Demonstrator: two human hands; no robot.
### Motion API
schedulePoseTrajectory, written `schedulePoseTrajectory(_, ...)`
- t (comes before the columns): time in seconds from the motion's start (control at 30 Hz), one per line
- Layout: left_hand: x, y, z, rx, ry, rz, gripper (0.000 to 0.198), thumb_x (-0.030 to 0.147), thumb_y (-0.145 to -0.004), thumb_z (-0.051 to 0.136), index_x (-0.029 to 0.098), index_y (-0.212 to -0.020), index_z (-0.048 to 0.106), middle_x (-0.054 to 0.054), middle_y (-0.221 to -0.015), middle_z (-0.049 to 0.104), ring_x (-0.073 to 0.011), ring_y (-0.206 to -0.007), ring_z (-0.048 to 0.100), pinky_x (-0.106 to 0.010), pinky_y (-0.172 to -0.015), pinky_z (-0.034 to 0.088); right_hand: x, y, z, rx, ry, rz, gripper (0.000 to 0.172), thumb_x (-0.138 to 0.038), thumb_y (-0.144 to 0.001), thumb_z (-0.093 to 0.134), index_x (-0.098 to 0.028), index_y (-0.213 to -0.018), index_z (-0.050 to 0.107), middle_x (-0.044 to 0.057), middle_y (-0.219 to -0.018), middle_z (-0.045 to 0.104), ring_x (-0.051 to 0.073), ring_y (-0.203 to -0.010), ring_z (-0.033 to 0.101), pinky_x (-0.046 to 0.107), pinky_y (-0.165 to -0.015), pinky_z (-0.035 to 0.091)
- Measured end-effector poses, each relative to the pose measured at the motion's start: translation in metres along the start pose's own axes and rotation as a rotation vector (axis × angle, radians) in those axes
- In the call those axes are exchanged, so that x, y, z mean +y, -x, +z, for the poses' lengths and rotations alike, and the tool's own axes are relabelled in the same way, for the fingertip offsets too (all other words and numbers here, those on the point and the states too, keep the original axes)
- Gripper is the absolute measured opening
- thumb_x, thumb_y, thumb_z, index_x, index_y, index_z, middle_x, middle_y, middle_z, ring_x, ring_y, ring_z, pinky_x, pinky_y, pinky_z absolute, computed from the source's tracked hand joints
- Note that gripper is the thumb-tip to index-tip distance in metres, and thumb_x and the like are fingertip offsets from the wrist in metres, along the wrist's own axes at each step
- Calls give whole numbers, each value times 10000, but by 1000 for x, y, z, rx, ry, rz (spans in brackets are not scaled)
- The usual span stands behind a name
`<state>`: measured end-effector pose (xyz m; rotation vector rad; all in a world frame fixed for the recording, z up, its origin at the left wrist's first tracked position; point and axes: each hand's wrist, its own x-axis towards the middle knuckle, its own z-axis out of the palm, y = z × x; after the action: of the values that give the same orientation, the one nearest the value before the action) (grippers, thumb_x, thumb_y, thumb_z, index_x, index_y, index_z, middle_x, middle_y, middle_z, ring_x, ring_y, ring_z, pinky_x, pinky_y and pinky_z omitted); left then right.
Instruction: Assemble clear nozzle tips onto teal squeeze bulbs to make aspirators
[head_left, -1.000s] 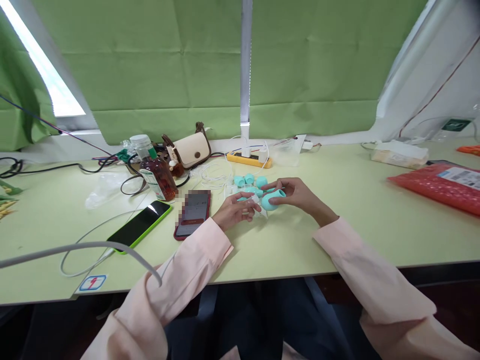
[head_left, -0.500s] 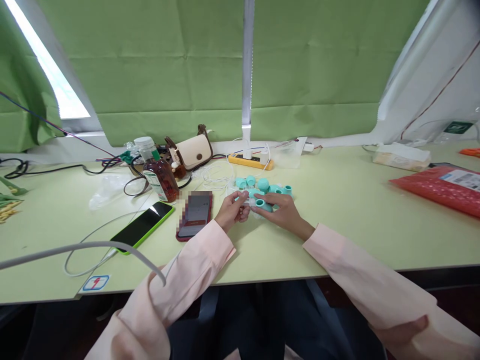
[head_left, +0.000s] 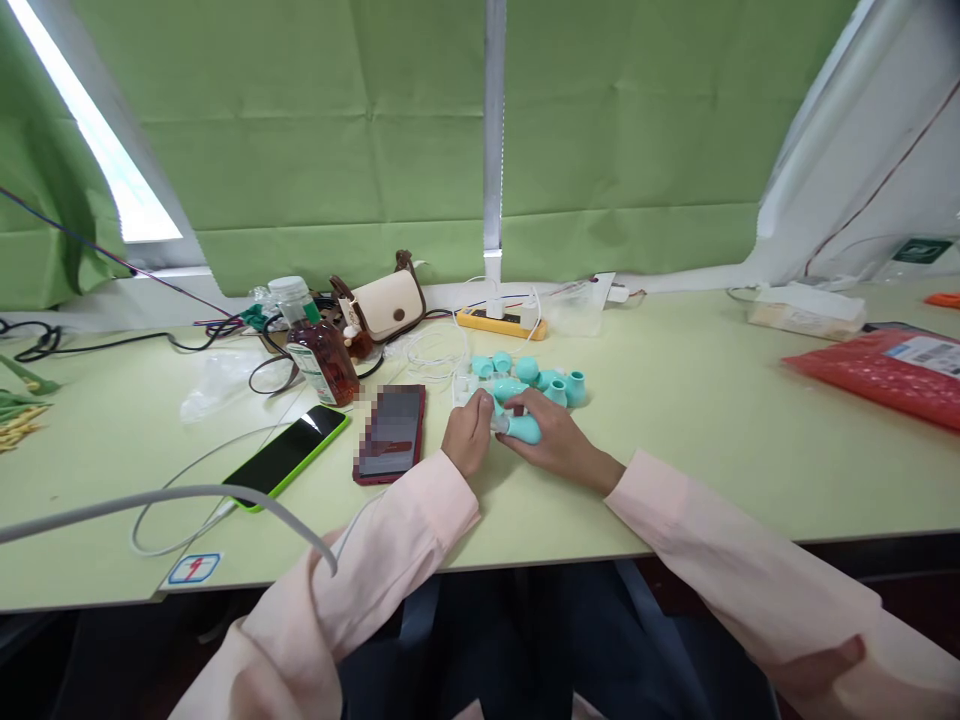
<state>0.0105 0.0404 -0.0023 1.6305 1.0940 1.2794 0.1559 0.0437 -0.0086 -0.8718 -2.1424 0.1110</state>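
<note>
My right hand (head_left: 551,432) holds a teal bulb-shaped plastic part (head_left: 523,430), thumb below it and fingers curved over the top. At the part's left end sits a small clear plastic piece (head_left: 499,424). My left hand (head_left: 469,432) is closed around the other side of this clear piece, and its fingers hide most of it. Just beyond my hands lie several more teal parts: an upright open-necked one (head_left: 575,388), a round one (head_left: 527,369) and a long one (head_left: 508,388) on clear plastic.
Left of my hands lie a red-cased phone (head_left: 390,432) and a green-edged phone (head_left: 289,455) on a cable. Behind them stand a bottle of dark liquid (head_left: 322,360) and a cream bag (head_left: 386,303). A yellow power strip (head_left: 501,321) is at the back, a red parcel (head_left: 892,375) at right.
The teal part has turned: its open mouth faced up before, and now its smooth rounded side shows. My left hand has rolled over, its back now towards me, and closed more tightly.
</note>
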Motion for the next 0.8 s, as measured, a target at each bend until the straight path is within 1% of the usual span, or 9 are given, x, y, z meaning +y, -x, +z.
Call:
schedulePoseTrajectory(0.07,-2,1,-2,52,-101,18,263,358,-802,411,187,-604,437,28,-500,336,-119,-489,354,-234,-479,220,-2,2,3,-13,-15,39,204,-302,-723,524,-184,-886,489,80,-832,560,212,-785,532,343,-677,430)
schedulePoseTrajectory(0.17,-6,-1,-5,93,-221,13,267,323,-782,439,187,-552,446,15,-465,309,-162,-518,398,-250,-485,192,-5,4,6,-23,-34,92,183,-303,-720,522,-180,-849,484,88,-822,580,226,-756,544,352,-655,419)
schedulePoseTrajectory(0.3,-8,-3,-5,93,-314,12,167,247,-713,526,173,-567,492,10,-434,312,-216,-593,467,-240,-491,200,-8,4,5,-63,-102,182,168,-263,-685,546,-187,-822,488,64,-814,587,215,-750,548,336,-658,407)
schedulePoseTrajectory(0.4,-8,-3,-4,83,-342,18,221,248,-711,531,167,-512,480,4,-408,316,-234,-619,493,-240,-498,234,-11,3,3,-107,-185,260,172,-252,-641,572,-187,-779,494,27,-756,576,184,-705,536,308,-637,402)
schedulePoseTrajectory(0.47,-8,-3,-3,71,-345,24,306,262,-732,516,169,-449,442,2,-401,321,-216,-602,498,-250,-508,266,-13,2,2,-148,-254,312,197,-261,-598,600,-183,-746,495,7,-730,559,167,-692,523,291,-626,403)
schedulePoseTrajectory(0.53,-10,-2,-4,53,-339,31,334,275,-761,494,159,-452,441,6,-425,361,-172,-568,490,-256,-527,308,-13,1,1,-195,-328,369,230,-268,-562,621,-178,-727,487,-5,-714,543,152,-672,517,274,-604,409)
schedulePoseTrajectory(0.63,-14,-2,-4,30,-318,35,272,306,-810,444,125,-620,514,11,-572,489,-105,-556,484,-257,-569,385,-14,0,0,-294,-454,463,252,-293,-573,610,-175,-741,463,-33,-604,501,102,-492,480,234,-460,394)
schedulePoseTrajectory(0.7,-17,-1,-4,21,-295,35,249,319,-828,417,123,-724,530,5,-677,535,-88,-579,495,-258,-585,417,-15,-1,-2,-375,-539,515,242,-316,-603,583,-174,-749,453,-55,-521,458,76,-388,427,207,-365,349)
schedulePoseTrajectory(0.8,-19,0,-4,10,-251,35,238,309,-827,422,122,-728,530,6,-677,532,-85,-573,491,-254,-579,418,-15,-2,-5,-471,-630,553,212,-321,-605,576,-170,-704,465,-52,-498,449,71,-374,433,189,-329,334)
